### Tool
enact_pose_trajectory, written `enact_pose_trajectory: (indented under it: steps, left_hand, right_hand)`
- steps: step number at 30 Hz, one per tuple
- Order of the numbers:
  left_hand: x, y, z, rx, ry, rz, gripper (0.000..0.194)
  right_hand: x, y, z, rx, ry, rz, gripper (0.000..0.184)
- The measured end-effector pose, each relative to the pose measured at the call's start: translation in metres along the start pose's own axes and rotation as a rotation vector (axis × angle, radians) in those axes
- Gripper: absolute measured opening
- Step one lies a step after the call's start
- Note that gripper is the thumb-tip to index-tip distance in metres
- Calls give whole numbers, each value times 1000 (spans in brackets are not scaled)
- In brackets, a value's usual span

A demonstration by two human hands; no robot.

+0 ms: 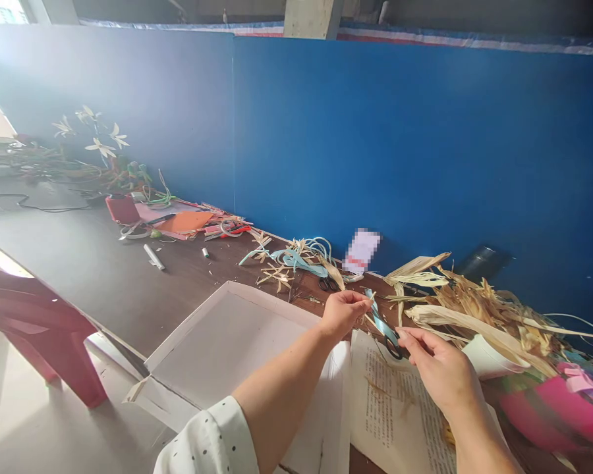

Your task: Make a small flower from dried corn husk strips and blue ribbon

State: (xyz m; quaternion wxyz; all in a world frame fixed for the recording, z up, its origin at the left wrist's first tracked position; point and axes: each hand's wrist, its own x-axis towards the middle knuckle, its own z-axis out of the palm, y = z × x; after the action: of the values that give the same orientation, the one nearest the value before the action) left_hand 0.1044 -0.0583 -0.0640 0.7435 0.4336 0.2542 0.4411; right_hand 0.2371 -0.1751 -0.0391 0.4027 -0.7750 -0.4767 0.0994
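Observation:
My left hand [344,315] is closed in a pinch, with a small pale strip [373,297] at its fingertips, like dried husk. To its right, my right hand [432,355] has thumb and fingers pressed together; what they hold is too small to make out. Between the two hands runs a light blue ribbon [381,322]. Black scissor-like loops [393,348] show just left of my right fingertips; whether the fingers touch them I cannot tell. Under my right hand lies a printed sheet [375,395]. Dried corn husks [489,303] are heaped beyond it.
An open white box lid [227,336] lies below my left arm. Black scissors [328,284], husk flowers [277,276] and a blurred-out card [362,251] are near the blue partition [415,145]. A white cup [494,357] lies tilted at right. A red stool [54,342] stands left.

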Motion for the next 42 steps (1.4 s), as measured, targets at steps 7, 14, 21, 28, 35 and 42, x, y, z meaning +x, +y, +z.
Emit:
enact_pose_trajectory:
  steps: [7, 14, 21, 28, 35, 42]
  left_hand:
    - [-4, 3, 2, 20, -14, -5, 34]
    - [-4, -1, 4, 46, -55, 11, 34]
    - [1, -10, 2, 88, -90, 51, 37]
    - [4, -15, 1, 214, -43, 76, 37]
    - [4, -16, 0, 277, -44, 46, 27]
    - [-1, -2, 1, 269, -120, -104, 22]
  right_hand:
    - [3, 22, -16, -158, -93, 27, 45]
    - [4, 9, -12, -44, -28, 69, 43]
    - [23, -20, 27, 571, 48, 167, 51]
    - [29, -16, 47, 552, 67, 214, 50]
    - [32, 0, 54, 316, 148, 51, 52]
    - [31, 7, 53, 309, 120, 21, 45]
